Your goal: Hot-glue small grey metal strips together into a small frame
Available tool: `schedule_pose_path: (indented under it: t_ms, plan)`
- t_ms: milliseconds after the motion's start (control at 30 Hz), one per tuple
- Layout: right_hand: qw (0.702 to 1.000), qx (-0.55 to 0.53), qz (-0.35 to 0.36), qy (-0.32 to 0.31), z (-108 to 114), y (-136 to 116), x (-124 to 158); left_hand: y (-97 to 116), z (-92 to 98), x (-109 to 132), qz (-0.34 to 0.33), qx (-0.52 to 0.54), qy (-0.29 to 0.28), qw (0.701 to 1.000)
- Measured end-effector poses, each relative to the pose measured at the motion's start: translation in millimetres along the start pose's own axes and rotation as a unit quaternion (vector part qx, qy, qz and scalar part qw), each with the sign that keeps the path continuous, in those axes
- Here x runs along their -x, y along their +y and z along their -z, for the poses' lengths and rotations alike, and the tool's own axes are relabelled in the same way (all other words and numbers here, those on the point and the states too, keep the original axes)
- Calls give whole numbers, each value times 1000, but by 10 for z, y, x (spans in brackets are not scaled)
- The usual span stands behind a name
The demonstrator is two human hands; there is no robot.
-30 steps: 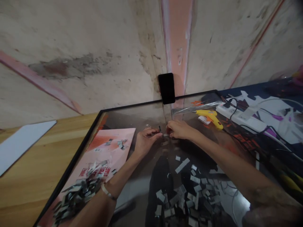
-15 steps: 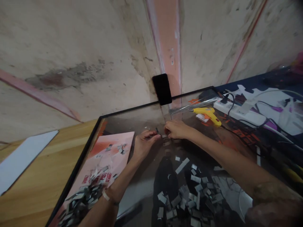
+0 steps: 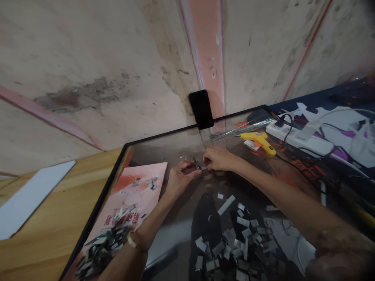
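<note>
Metal clip point(image 3: 195, 163) is pinched at frame centre, just over the tabletop point(image 3: 152, 150), long axis running upper-left to lower-right. Left hand point(image 3: 179, 177) and right hand point(image 3: 219, 159) are both closed on it, equally near.

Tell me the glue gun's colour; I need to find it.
The glue gun is yellow, clearest in the head view.

You had only red characters point(image 3: 121, 219) on the pink sheet point(image 3: 143, 173), upside down, partly covered, too blurred to read.
</note>
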State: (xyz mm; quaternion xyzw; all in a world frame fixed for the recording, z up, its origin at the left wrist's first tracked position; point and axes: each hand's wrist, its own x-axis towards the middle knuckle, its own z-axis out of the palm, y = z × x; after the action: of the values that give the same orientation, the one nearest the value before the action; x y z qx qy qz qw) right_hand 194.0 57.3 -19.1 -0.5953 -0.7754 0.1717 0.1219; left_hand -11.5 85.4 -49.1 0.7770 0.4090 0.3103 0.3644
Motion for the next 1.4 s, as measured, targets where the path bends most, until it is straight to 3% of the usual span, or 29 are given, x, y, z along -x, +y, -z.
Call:
schedule_pose_path:
  t_ms: [367, 900, 1400]
  plan:
    - [978, -197, 32, 68, 34, -40, -49, -29, -30, -6, 11, 21, -8, 1000]
    - [977, -197, 47, 59, 49, -136, -46, -86, -60, -28, -24, 28, -6, 999]
    - [982, -173, 35, 61, 29, -130, -68, 19, -15, -61, -39, -3, 4, 999]
